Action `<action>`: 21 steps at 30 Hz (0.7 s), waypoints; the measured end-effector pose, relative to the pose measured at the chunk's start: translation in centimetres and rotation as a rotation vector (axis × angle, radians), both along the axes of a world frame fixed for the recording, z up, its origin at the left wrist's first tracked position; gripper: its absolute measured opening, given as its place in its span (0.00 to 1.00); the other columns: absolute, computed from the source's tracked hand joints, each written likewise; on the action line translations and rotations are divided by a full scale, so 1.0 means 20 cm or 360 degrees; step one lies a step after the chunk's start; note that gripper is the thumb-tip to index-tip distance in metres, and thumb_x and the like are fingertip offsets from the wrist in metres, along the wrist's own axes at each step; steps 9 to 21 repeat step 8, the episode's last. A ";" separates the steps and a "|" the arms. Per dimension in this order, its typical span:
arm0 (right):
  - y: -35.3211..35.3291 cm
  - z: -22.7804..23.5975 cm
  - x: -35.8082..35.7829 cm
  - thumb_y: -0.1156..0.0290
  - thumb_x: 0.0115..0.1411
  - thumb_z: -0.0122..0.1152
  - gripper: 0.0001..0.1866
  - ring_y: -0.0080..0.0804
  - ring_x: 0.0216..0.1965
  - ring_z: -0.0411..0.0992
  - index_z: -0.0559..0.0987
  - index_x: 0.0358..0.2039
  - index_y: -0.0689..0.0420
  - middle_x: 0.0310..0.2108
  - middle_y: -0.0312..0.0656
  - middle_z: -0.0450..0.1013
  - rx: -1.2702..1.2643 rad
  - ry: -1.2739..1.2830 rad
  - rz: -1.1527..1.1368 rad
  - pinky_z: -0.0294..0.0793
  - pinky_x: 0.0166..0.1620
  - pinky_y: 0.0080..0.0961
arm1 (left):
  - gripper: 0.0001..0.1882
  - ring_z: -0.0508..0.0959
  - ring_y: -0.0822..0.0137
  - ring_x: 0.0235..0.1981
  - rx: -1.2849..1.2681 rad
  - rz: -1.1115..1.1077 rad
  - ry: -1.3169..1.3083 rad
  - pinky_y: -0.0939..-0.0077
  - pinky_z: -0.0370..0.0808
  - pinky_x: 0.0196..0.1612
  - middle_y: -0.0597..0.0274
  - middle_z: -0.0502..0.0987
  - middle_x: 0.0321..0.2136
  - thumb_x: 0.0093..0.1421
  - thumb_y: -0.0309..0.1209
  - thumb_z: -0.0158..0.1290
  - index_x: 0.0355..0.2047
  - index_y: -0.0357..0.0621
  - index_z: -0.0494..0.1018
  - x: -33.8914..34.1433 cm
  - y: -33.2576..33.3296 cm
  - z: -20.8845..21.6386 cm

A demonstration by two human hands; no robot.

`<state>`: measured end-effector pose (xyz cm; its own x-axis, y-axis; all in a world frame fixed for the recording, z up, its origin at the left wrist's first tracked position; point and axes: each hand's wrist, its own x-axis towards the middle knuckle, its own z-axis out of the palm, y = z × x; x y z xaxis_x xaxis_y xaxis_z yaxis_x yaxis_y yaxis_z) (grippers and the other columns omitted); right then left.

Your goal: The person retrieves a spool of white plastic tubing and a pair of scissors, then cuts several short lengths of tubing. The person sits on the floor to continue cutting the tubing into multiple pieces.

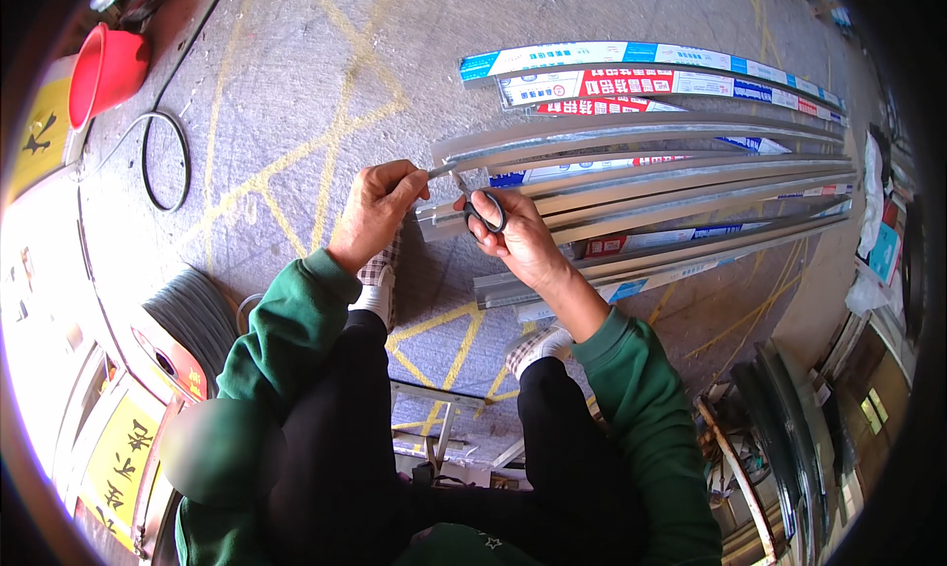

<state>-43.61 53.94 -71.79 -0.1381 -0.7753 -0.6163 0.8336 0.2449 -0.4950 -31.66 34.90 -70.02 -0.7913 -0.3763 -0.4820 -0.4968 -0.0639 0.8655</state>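
Note:
My left hand (377, 209) is closed in a pinch on a thin grey strip (438, 171) at the near left end of a long metal profile (631, 134). In my right hand (523, 238) is a pair of scissors (498, 211) with black handle loops, my fingers wrapped through them. Its blades point up and left, close to the strip just right of my left fingertips; whether they touch it I cannot make out. More metal profiles (631, 189) lie side by side beneath both hands, their left ends near my wrists.
Profiles with blue, white and red printed film (592, 80) lie farther off. At the left are a red bucket (109, 73), a looped dark cable (148, 161) and a reel of grey strip (189, 319). Dark curved lengths (789, 438) stand at the lower right, near a metal frame (439, 396).

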 end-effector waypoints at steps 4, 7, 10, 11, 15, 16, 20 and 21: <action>0.05 0.07 0.01 0.51 0.69 0.55 0.22 0.16 0.21 0.69 0.78 0.42 0.60 0.22 0.33 0.72 -0.0072 -0.0059 0.0094 0.61 0.22 0.11 | 0.15 0.62 0.81 0.22 0.0206 0.0172 -0.0021 0.81 0.58 0.25 0.74 0.66 0.18 0.68 0.34 0.49 0.26 0.39 0.76 0.02 -0.02 0.03; 0.14 0.12 0.03 0.51 0.71 0.50 0.23 0.23 0.23 0.74 0.76 0.44 0.62 0.25 0.39 0.76 -0.0167 -0.0120 0.0258 0.68 0.23 0.19 | 0.14 0.56 0.85 0.19 0.0115 0.0463 0.0090 0.85 0.51 0.22 0.80 0.62 0.18 0.70 0.38 0.50 0.32 0.43 0.76 0.03 -0.07 0.08; 0.19 0.14 0.04 0.46 0.69 0.51 0.28 0.23 0.24 0.75 0.75 0.47 0.63 0.27 0.40 0.76 -0.0122 -0.0037 0.0397 0.71 0.26 0.20 | 0.13 0.56 0.85 0.19 0.0004 0.0461 0.0094 0.84 0.51 0.21 0.79 0.62 0.19 0.70 0.39 0.51 0.34 0.43 0.77 0.04 -0.12 0.10; 0.19 0.14 0.04 0.46 0.69 0.51 0.28 0.23 0.24 0.75 0.75 0.47 0.63 0.27 0.40 0.76 -0.0122 -0.0037 0.0397 0.71 0.26 0.20 | 0.13 0.56 0.85 0.19 0.0004 0.0461 0.0094 0.84 0.51 0.21 0.79 0.62 0.19 0.70 0.39 0.51 0.34 0.43 0.77 0.04 -0.12 0.10; 0.19 0.14 0.04 0.46 0.69 0.51 0.28 0.23 0.24 0.75 0.75 0.47 0.63 0.27 0.40 0.76 -0.0122 -0.0037 0.0397 0.71 0.26 0.20 | 0.13 0.56 0.85 0.19 0.0004 0.0461 0.0094 0.84 0.51 0.21 0.79 0.62 0.19 0.70 0.39 0.51 0.34 0.43 0.77 0.04 -0.12 0.10; 0.19 0.14 0.04 0.46 0.69 0.51 0.28 0.23 0.24 0.75 0.75 0.47 0.63 0.27 0.40 0.76 -0.0122 -0.0037 0.0397 0.71 0.26 0.20 | 0.13 0.56 0.85 0.19 0.0004 0.0461 0.0094 0.84 0.51 0.21 0.79 0.62 0.19 0.70 0.39 0.51 0.34 0.43 0.77 0.04 -0.12 0.10; 0.19 0.14 0.04 0.46 0.69 0.51 0.28 0.23 0.24 0.75 0.75 0.47 0.63 0.27 0.40 0.76 -0.0122 -0.0037 0.0397 0.71 0.26 0.20 | 0.13 0.56 0.85 0.19 0.0004 0.0461 0.0094 0.84 0.51 0.21 0.79 0.62 0.19 0.70 0.39 0.51 0.34 0.43 0.77 0.04 -0.12 0.10; 0.19 0.14 0.04 0.46 0.69 0.51 0.28 0.23 0.24 0.75 0.75 0.47 0.63 0.27 0.40 0.76 -0.0122 -0.0037 0.0397 0.71 0.26 0.20 | 0.13 0.56 0.85 0.19 0.0004 0.0461 0.0094 0.84 0.51 0.21 0.79 0.62 0.19 0.70 0.39 0.51 0.34 0.43 0.77 0.04 -0.12 0.10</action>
